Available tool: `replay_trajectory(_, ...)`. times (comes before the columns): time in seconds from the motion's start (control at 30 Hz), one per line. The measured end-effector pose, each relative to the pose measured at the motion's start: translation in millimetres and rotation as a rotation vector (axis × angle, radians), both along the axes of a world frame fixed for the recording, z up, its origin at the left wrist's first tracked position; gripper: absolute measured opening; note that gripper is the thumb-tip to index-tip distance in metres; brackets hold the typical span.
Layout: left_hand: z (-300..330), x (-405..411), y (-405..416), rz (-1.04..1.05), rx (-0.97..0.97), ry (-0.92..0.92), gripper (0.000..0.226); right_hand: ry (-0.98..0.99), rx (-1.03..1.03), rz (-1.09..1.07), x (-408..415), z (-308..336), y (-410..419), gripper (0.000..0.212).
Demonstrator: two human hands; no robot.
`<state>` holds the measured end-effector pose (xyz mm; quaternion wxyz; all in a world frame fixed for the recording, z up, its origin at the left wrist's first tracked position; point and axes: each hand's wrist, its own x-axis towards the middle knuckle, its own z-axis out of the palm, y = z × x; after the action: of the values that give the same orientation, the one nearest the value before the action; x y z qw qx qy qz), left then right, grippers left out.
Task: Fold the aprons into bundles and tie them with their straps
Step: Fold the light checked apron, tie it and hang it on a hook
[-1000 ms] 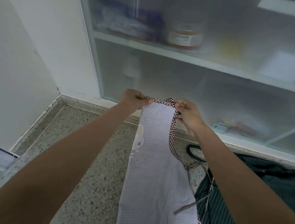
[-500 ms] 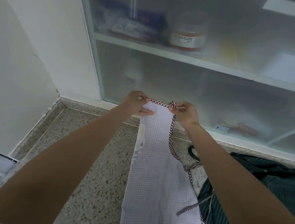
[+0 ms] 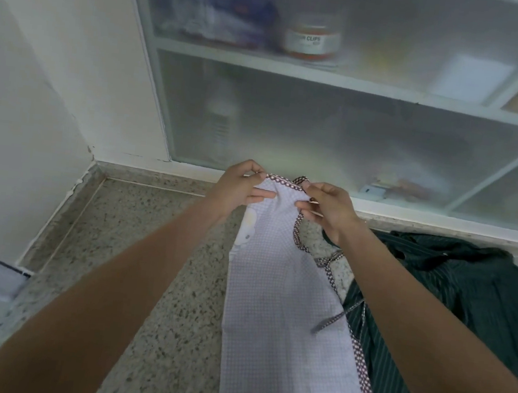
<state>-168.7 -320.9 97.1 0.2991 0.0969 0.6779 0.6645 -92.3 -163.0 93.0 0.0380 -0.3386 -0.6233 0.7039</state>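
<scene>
The pale checked apron [image 3: 283, 312] is lying in a long folded strip on the speckled stone floor [image 3: 145, 280], running from the bottom of the view up towards the cabinet. Its patterned dark strap [image 3: 327, 265] is trailing along the right edge and looping at the top corner. The left hand [image 3: 239, 187] is pinching the top left corner of the apron, fingers curled over the cloth and thumb lying flat on it. The right hand [image 3: 327, 209] is gripping the top right corner where the strap starts, its fingers bent round the trim. Just beside the strip on the right, a dark striped apron [image 3: 465, 304] is lying crumpled on the floor. Behind the hands, a frosted-glass cabinet [image 3: 323, 132] is showing a blurred jar [image 3: 312, 41] on its shelf.
</scene>
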Motion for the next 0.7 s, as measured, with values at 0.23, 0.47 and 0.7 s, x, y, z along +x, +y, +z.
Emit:
replay_trajectory(0.23, 0.6, 60.3, -13.4, 0.049, -0.012, 0.025, 0.02, -0.024, 0.108, -0.003, 62.9, 3.4, -17.9, 0.016)
replay_trajectory(0.47, -3.2, 158.2, -35.2, 0.14, -0.01, 0.098, 0.025, 0.013, 0.111, 0.013, 161.9, -1.1, -43.3, 0.006)
replay_trajectory(0.7, -14.0, 257.4, -69.4, 0.162, -0.102, 0.059, 0.032, 0.033, 0.056, 0.003, 259.3, -12.2, -77.4, 0.015)
